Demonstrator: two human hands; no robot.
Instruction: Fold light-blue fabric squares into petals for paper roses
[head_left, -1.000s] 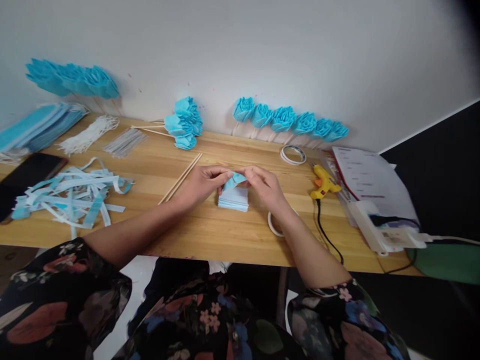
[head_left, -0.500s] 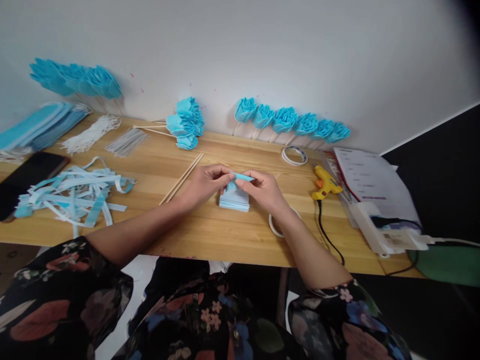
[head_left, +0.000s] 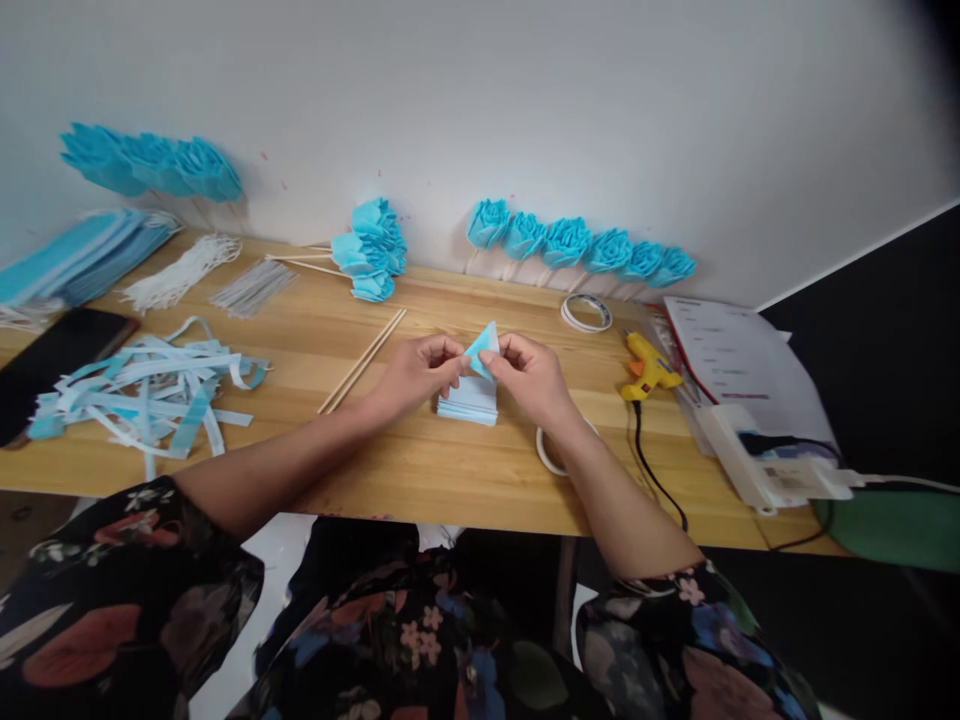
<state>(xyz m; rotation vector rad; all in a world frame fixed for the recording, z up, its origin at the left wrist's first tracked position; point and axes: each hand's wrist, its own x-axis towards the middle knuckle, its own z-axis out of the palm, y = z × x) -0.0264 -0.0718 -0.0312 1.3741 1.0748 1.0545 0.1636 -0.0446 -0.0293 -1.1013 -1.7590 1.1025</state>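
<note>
My left hand (head_left: 416, 372) and my right hand (head_left: 529, 376) meet over the middle of the wooden table (head_left: 420, 470). Both pinch a small light-blue folded piece (head_left: 481, 352) that stands up as a triangle between the fingertips. Right under it lies a small stack of light-blue squares (head_left: 469, 400). My right wrist rests over a white tape ring (head_left: 549, 455).
Blue paper roses (head_left: 577, 244) line the back wall, with more (head_left: 371, 245) on sticks. Wooden skewers (head_left: 364, 359) lie left of my hands. Cut blue strips (head_left: 142, 385), a phone (head_left: 52, 355), a yellow glue gun (head_left: 646, 365), a tape roll (head_left: 586, 311) and papers (head_left: 739, 355) surround them.
The blue piece went from a flat fold held low over the stack to a triangle lifted upright between both hands. My hands drew slightly closer together.
</note>
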